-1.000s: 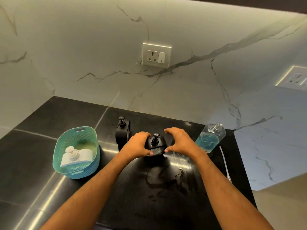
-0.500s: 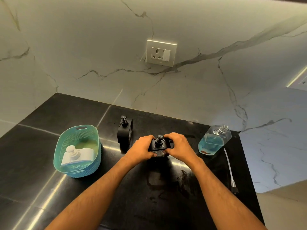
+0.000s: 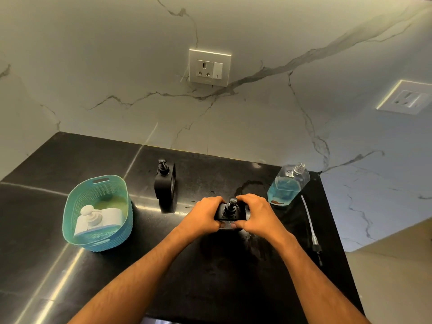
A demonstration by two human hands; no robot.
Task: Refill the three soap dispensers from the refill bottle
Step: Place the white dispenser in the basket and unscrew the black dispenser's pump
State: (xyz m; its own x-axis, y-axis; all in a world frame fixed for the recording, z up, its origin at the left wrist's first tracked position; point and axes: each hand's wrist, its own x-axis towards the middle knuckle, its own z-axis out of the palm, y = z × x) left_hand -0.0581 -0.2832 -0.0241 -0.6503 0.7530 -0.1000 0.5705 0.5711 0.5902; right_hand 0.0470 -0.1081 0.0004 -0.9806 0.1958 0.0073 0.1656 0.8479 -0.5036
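Observation:
A black soap dispenser (image 3: 230,210) stands at the middle of the dark counter with its pump on top. My left hand (image 3: 203,216) grips its left side and my right hand (image 3: 254,215) grips its right side, thumbs on the front. A second black dispenser (image 3: 164,183) stands behind and to the left. A white dispenser (image 3: 98,219) lies inside a teal basket (image 3: 77,202) at the left. The clear refill bottle (image 3: 287,185), uncapped and partly full of blue liquid, stands at the right.
A pump head with a long white tube (image 3: 309,223) lies on the counter near its right edge. Wet smears (image 3: 247,185) mark the counter around the dispensers. A marble wall with two sockets (image 3: 209,67) rises behind.
Both hands have closed in from the sides and now hold the middle dispenser firmly. The camera view has shifted slightly.

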